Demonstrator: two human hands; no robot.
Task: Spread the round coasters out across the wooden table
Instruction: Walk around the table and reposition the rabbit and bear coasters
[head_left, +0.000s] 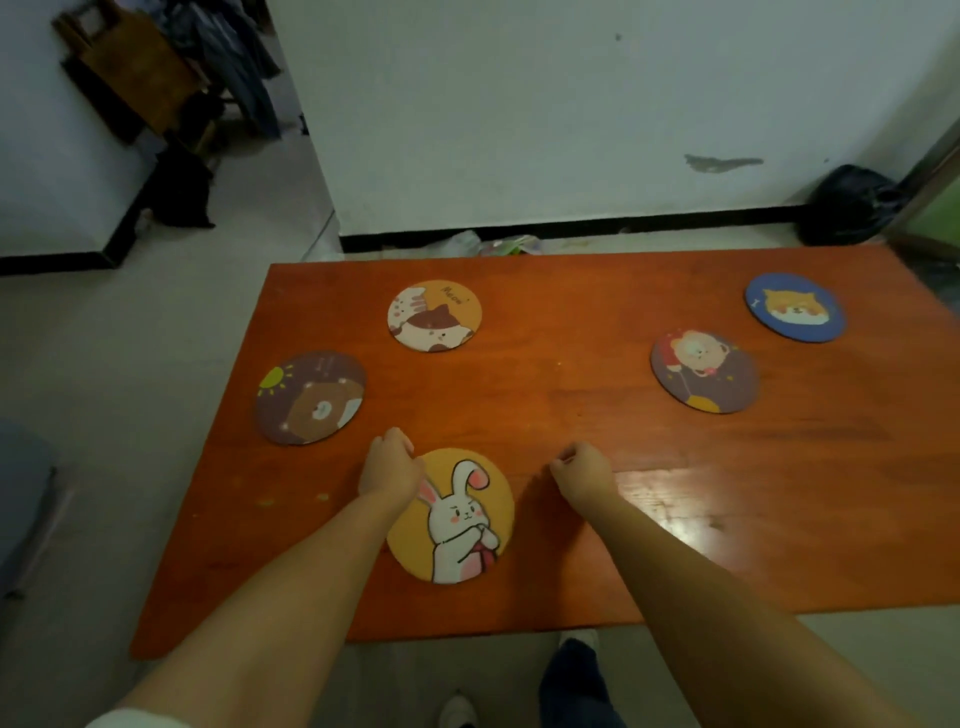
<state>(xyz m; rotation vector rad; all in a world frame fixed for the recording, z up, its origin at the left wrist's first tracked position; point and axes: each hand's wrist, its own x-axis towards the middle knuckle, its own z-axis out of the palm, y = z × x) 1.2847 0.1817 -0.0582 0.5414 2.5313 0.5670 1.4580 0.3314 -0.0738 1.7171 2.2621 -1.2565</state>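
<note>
Several round coasters lie apart on the wooden table (571, 426). A yellow rabbit coaster (457, 519) is near the front edge. A brown bear coaster (310, 397) sits at the left, a cat coaster (435, 315) behind it. A purple bear coaster (704, 371) and a blue dog coaster (795, 306) lie to the right. My left hand (390, 462) is curled into a fist at the upper left rim of the rabbit coaster, its forearm crossing the coaster's left side. My right hand (584, 470) is a closed fist resting on bare table to the right of that coaster.
The table stands on a light floor close to a white wall with a black baseboard. A black bag (852, 210) sits at the back right, and dark furniture with clothes (171, 104) at the back left. My shoes (576, 642) show below the table's front edge.
</note>
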